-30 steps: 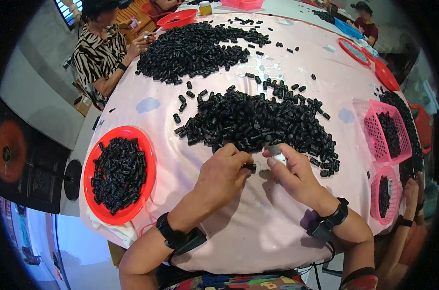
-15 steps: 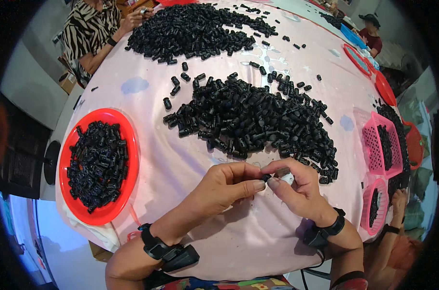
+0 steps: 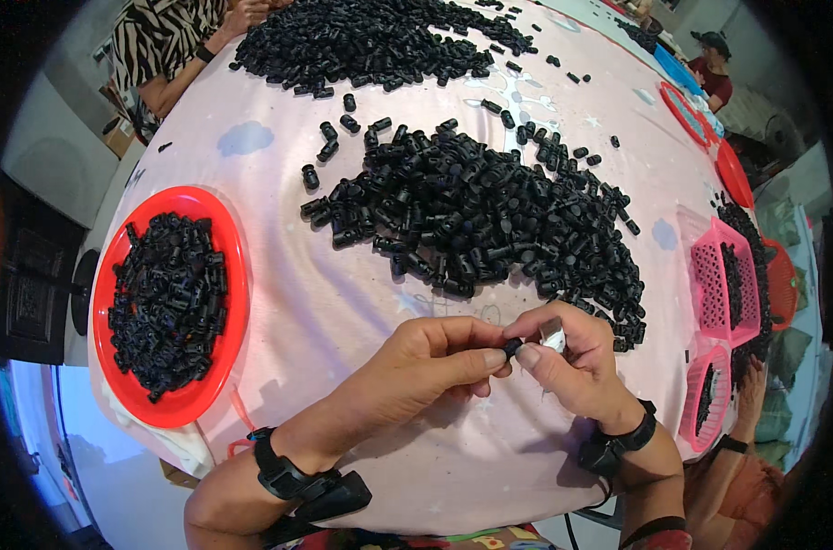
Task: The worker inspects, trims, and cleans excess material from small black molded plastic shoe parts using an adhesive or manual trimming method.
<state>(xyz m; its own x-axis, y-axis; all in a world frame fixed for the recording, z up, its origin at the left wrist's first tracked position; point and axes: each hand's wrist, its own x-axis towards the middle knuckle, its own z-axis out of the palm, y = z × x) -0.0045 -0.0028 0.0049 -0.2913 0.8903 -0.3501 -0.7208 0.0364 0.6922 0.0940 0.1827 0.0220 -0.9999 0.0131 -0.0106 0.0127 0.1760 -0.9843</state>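
My left hand (image 3: 444, 357) pinches a small black plastic cord lock (image 3: 512, 347) between thumb and fingers, just in front of the near edge of a large pile. My right hand (image 3: 577, 362) meets it there, its thumb and index fingertip against the same piece. Tucked in the right hand is a small flat metal piece with a white wrapping (image 3: 552, 334), blade-like in shape; its lower part is hidden by the fingers. Beyond both hands spreads the pile of black cord locks (image 3: 481, 206), short ribbed cylinders lying loose on the pink cloth.
A red plate (image 3: 241, 302) heaped with black pieces stands at the left. Another big black heap (image 3: 352, 46) lies at the far side, by a person in a striped shirt (image 3: 160, 46). Pink baskets (image 3: 754, 316) line the right edge, where another person's hand (image 3: 751, 394) shows.
My hands stay together on the black cord lock, which shows slightly more now. The metal piece in my right hand has tilted more upright. The whole view has shifted slightly.
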